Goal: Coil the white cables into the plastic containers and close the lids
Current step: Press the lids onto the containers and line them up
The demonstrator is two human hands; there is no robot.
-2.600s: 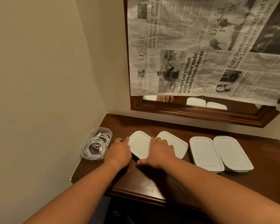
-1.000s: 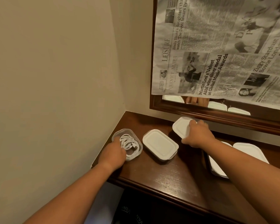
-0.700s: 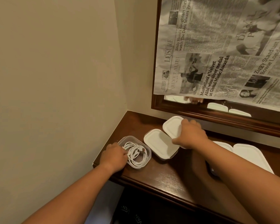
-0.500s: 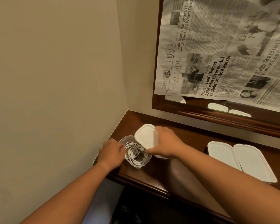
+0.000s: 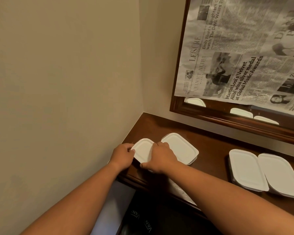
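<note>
Lid: white plastic lid (image 5: 143, 149) sits on the leftmost container, at the table's (image 5: 210, 146) 9 o'clock corner by the wall.
Cables: hidden under it (not visible).
Left hand (image 5: 123, 155): fingers curled on the lid's left rim, pressing.
Right hand (image 5: 159, 157): fingers bent over its right rim, thumb at the near edge.
Handling: light, thin, flexible; likely snaps best pressed along the rim, corner by corner.
Neighbours: three closed containers (image 5: 181, 148) toward 3 o'clock.
</note>
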